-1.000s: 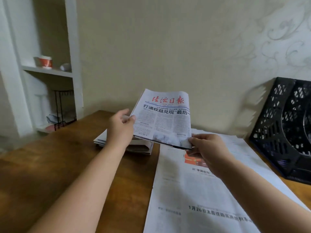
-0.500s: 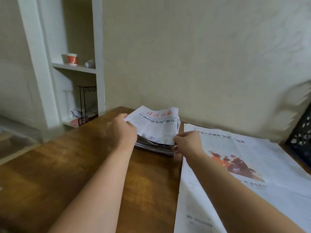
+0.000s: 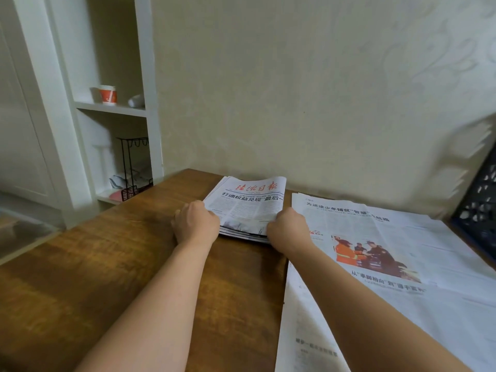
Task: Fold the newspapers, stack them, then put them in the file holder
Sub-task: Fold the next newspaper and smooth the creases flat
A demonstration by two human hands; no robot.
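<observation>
The left hand (image 3: 195, 224) sits at the near left corner of the stack of folded newspapers (image 3: 249, 208), its fingers (image 3: 208, 210) curled over the edge and gripping the pile. The right hand (image 3: 288, 229) does the same at the near right corner, its fingers curled tight round the paper edges; the fingertips themselves are tucked out of sight under the knuckles. Both forearms reach forward across the bench (image 3: 107, 277), roughly parallel.

The stack lies flat on the wooden bench close to the wall, the top paper showing a red masthead and a black headline. Several layers of folded edges show beneath it along the near side.

Just to the right of the stack, an unfolded newspaper (image 3: 389, 264) lies spread open on the bench, with a colour photograph of people in orange and dark clothes. Its left edge runs close beside the stack, and the right forearm passes over it. At the far right edge of the view stands a black perforated file holder (image 3: 480, 210), only partly in frame, beyond the open sheet.

To the left, a white shelf unit (image 3: 112, 107) holds a red-and-white paper cup (image 3: 108, 95), with a small pale object beside it that is too blurred to tell. A black wire rack (image 3: 131, 167) stands on the lower shelf.
</observation>
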